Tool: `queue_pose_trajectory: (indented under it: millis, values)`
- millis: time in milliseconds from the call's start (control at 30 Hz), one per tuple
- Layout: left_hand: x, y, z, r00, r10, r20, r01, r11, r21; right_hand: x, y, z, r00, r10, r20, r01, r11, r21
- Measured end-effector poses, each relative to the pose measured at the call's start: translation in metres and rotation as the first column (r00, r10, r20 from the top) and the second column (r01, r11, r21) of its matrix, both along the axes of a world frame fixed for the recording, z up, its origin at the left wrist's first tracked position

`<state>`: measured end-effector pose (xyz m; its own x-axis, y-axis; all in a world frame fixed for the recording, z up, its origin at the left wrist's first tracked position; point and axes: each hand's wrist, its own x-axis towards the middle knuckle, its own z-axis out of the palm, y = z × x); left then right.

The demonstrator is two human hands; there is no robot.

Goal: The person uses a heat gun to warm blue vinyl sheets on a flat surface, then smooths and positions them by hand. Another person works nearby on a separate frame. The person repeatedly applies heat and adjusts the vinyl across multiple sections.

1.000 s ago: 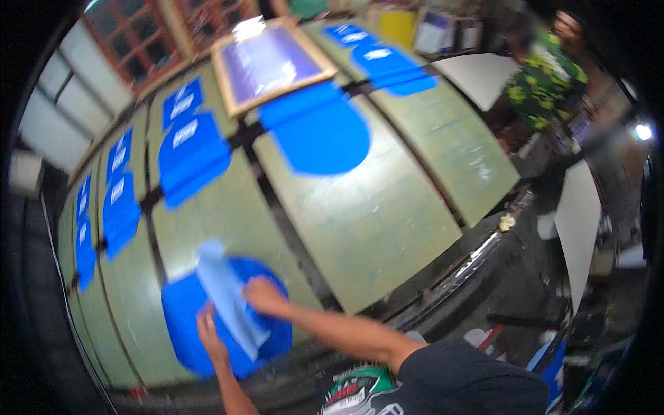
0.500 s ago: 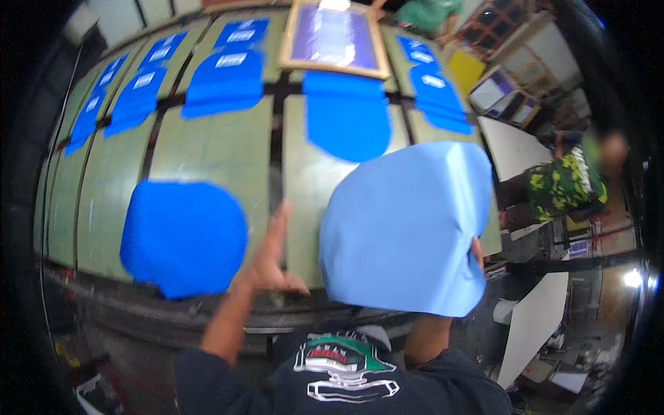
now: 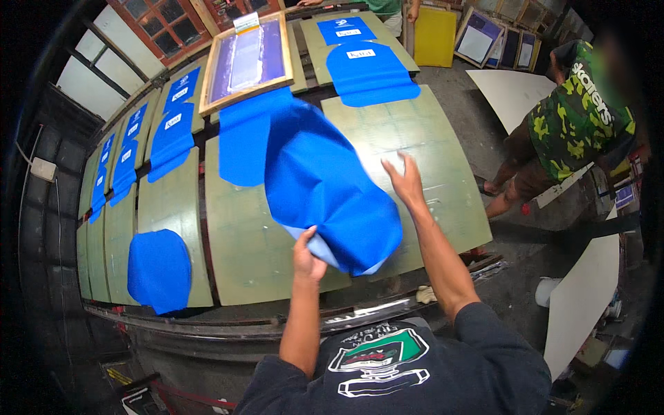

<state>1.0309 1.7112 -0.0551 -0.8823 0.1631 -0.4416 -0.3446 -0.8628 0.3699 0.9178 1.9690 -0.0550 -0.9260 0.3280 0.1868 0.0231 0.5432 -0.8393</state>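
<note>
My left hand (image 3: 308, 259) pinches the lower edge of a bright blue cloth piece (image 3: 325, 187) with a rounded outline and creases. Its paler underside shows where the edge folds over. Beyond the raised part, the cloth overlaps another blue piece (image 3: 242, 149) on the table, and where one ends is hard to tell. My right hand (image 3: 404, 176) is off to the right of the cloth, fingers apart, with nothing in it, above a greenish board (image 3: 429, 166). Another rounded blue piece (image 3: 159, 270) lies flat at the near left.
A wood-framed printing screen (image 3: 245, 97) rests at the far middle. Printed blue pieces (image 3: 366, 69) lie on boards around it, with dark gaps between the boards. A person in a camouflage shirt (image 3: 581, 111) is at the right, near a pale panel (image 3: 584, 297). Another person's hand shows at the back.
The cloth has gone from my right hand to my left and turned from pale side to bright side. My right hand has opened and moved away from it. The view has shifted.
</note>
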Motion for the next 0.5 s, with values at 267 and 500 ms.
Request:
queue_pose_trajectory:
  millis: [267, 500]
  values:
    - [0.044, 0.016, -0.102, 0.944, 0.184, 0.275, -0.002, 0.833, -0.553, 0.129, 0.038, -0.072, 0.858, 0.243, 0.452, 0.278, 0.521, -0.807]
    - [0.008, 0.038, -0.075, 0.942, 0.036, 0.333, 0.205, 0.725, -0.658, 0.128, 0.086, -0.075, 0.863, 0.251, 0.439, 0.189, 0.644, -0.741]
